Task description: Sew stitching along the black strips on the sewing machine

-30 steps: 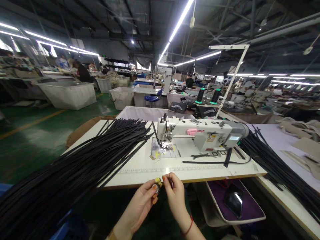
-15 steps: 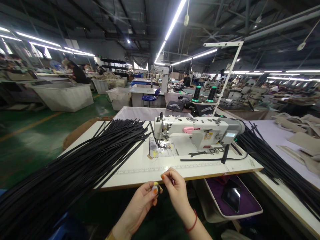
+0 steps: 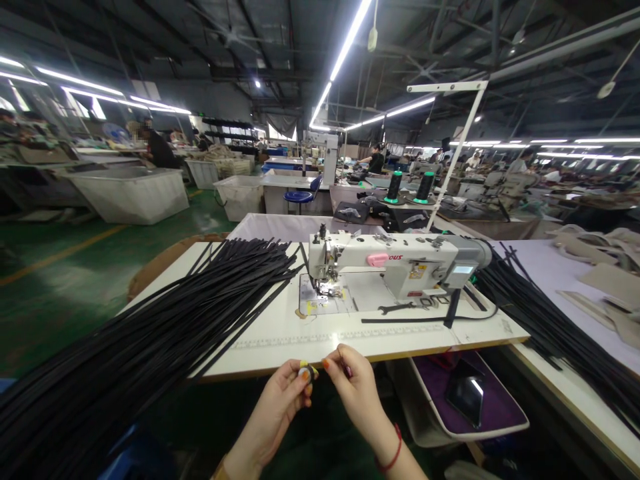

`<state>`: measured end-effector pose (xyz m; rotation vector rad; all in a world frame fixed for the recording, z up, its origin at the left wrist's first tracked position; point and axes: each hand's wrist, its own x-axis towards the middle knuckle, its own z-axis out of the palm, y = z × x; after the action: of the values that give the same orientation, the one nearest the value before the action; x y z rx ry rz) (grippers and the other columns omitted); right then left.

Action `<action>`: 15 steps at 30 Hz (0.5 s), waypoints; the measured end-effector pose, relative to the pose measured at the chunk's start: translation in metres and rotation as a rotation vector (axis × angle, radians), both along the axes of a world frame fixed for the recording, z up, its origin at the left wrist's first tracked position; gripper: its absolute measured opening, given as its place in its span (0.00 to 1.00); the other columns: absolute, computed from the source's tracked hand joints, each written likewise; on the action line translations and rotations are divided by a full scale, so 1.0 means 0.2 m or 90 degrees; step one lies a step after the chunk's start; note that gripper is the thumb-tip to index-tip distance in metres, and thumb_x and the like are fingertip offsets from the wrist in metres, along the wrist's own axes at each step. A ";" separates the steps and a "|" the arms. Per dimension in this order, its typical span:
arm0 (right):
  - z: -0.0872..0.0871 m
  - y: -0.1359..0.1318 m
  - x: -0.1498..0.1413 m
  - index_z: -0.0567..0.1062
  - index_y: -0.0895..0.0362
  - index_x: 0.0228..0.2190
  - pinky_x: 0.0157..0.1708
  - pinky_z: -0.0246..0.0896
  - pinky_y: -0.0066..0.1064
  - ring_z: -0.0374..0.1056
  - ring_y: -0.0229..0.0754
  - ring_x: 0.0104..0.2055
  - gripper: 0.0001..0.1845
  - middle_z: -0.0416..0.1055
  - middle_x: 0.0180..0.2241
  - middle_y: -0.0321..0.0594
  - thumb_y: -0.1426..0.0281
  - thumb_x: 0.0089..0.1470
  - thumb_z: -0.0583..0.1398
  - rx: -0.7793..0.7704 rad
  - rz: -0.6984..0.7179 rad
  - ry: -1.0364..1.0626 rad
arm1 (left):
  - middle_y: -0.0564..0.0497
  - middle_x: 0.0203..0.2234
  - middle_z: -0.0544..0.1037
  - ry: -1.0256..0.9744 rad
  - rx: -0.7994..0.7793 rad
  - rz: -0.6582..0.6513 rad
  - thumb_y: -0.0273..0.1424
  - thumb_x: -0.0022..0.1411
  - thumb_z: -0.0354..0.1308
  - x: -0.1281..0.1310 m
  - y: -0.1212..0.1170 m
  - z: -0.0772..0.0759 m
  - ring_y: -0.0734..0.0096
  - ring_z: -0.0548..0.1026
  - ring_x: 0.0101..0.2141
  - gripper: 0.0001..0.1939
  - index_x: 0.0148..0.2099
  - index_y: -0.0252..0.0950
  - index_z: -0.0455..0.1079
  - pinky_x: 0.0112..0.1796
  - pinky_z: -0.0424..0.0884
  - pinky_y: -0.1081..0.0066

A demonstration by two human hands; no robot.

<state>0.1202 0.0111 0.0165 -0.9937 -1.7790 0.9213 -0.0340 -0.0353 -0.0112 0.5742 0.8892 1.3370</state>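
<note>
Far left, a thick bundle of black straps [image 3: 200,300] lies slantwise on the bench [image 3: 280,327] and trails over its front edge, its length probably too great to rest there whole.

Next, the left hand [image 3: 283,403] grasps a small bobbin-like disc [image 3: 309,371], with yellow on it, just in front of the bench edge. The thumb presses its face and the fingers curl behind, probably to steady something so small. The forearm slopes up from the lower left.

Beyond the hands, a ruler strip [image 3: 320,336] runs along the bench, presumably for measuring at the sewing machine [image 3: 350,253] behind it. The right hand [image 3: 353,383] is bent inward, thumb and index fingertips brought together near the disc (whether anything as fine as thread is between them, I cannot tell).

Further right, a wrench [image 3: 396,309] lies before the machine, perhaps for handy adjustments. Below, a dark tablet-like device [image 3: 465,393] rests in a purple-lined bin [image 3: 420,413], and beige pieces [image 3: 605,287] lie at the far right.
</note>
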 end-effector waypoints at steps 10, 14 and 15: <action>-0.15 0.02 -0.01 0.69 0.57 0.26 0.28 0.51 0.27 0.56 0.36 0.27 0.15 0.62 0.23 0.31 0.60 0.60 0.56 -0.110 -0.049 0.071 | 0.40 0.38 0.79 -0.114 -0.117 0.089 0.24 0.61 0.60 -0.01 0.00 -0.06 0.69 0.78 0.32 0.09 0.45 0.29 0.70 0.31 0.77 0.74; -0.20 0.03 -0.01 0.69 0.57 0.26 0.28 0.51 0.27 0.56 0.36 0.27 0.16 0.62 0.23 0.31 0.59 0.59 0.56 -0.128 -0.055 0.068 | 0.38 0.38 0.78 -0.134 -0.124 0.081 0.22 0.65 0.54 -0.02 0.00 -0.07 0.71 0.77 0.30 0.07 0.46 0.29 0.67 0.31 0.77 0.74; -0.21 0.03 -0.01 0.69 0.57 0.26 0.28 0.51 0.27 0.56 0.36 0.27 0.16 0.62 0.23 0.31 0.59 0.59 0.56 -0.133 -0.058 0.065 | 0.38 0.38 0.78 -0.143 -0.121 0.075 0.22 0.66 0.54 -0.02 0.00 -0.06 0.71 0.77 0.30 0.07 0.47 0.29 0.67 0.32 0.77 0.73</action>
<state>0.1173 0.0175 -0.0250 -1.1289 -1.5638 1.0957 -0.0372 -0.0347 -0.0238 0.2212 0.8629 1.3741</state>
